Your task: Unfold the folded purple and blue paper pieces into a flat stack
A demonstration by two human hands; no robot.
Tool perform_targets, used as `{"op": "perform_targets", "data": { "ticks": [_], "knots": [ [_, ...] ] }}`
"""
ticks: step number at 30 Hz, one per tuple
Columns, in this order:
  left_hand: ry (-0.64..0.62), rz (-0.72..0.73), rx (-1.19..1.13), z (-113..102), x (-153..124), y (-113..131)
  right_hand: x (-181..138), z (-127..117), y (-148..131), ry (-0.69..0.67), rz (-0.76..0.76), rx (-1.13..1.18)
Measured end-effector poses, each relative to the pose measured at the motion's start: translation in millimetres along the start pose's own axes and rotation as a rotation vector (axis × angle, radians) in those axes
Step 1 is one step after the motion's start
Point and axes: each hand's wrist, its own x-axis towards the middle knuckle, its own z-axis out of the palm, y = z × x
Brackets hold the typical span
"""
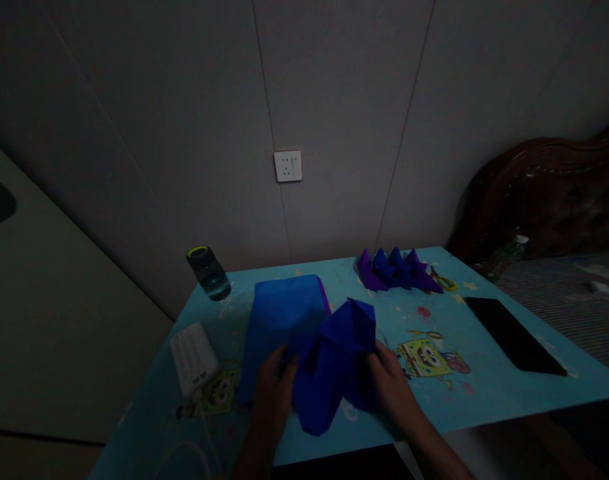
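Note:
Both my hands hold a dark blue sheet of paper (337,357), partly folded into a pointed shape, just above the near part of the light blue cartoon-printed table (484,393). My left hand (274,390) grips its left edge with curled fingers. My right hand (392,387) pinches its right side. Under and behind the folded piece lies a stack of flat blue paper (282,310), with a purple sheet edge showing on its right.
A row of folded blue and purple paper shapes (397,270) stands at the table's back. A black phone (514,333) lies right, a white power bank (193,357) with cable left, a dark bottle (208,272) back left. A wall socket (288,165) is above; a bed headboard (544,193) right.

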Motion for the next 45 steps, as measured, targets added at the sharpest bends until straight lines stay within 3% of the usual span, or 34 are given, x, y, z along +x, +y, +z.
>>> {"op": "perform_targets", "data": {
  "ticks": [3, 5, 8, 11, 15, 19, 22, 26, 32, 36, 39, 42, 45],
  "knots": [
    [-0.042, -0.094, -0.17, -1.7, -0.2, 0.9, 2.9, -4.1, -10.0, -0.157, 0.28, 0.294],
    [-0.079, -0.146, -0.281, -1.9, -0.8, -0.2, 4.8, -6.3, -18.5, -0.249, 0.346, 0.416],
    [-0.07, -0.18, -0.375, -7.2, -0.6, -1.9, 10.9, -13.2, -25.2, -0.236, 0.335, 0.46],
    [0.084, -0.179, -0.358, -22.5, 1.5, -0.3, 23.3, -27.7, -22.4, -0.135, 0.342, 0.432],
    [0.337, -0.149, -0.088, -43.4, 1.7, 3.3, 42.1, -47.1, -13.2, -0.08, 0.378, 0.326],
    [0.35, -0.065, 0.059, -46.2, -1.9, 1.3, 48.1, -53.1, -7.5, -0.076, 0.333, 0.222],
    [0.448, -0.051, 0.064, -46.1, -2.5, -1.8, 43.8, -53.6, -6.9, -0.145, 0.286, 0.141],
    [0.537, -0.084, 0.053, -52.5, -6.9, -4.1, 46.9, -52.8, -10.9, -0.355, 0.2, 0.075],
    [0.497, 0.038, -0.107, -54.4, -32.7, -7.4, 99.3, -40.7, -21.8, -0.224, -0.03, -0.254],
    [0.415, 0.095, -0.024, -61.2, -41.7, -7.2, 140.6, -22.8, -35.2, -0.463, -0.124, -0.288],
    [0.375, 0.032, 0.038, -71.1, -41.4, -4.1, 166.2, -6.5, -47.9, -0.598, -0.134, -0.289],
    [0.426, -0.048, 0.021, -75.0, -41.5, -3.1, 190.2, 12.3, -54.5, -0.659, -0.158, -0.295],
    [0.428, -0.086, 0.041, -69.4, -43.5, -7.0, 212.0, 33.8, -50.7, -0.637, -0.191, -0.307]
  ]
}}
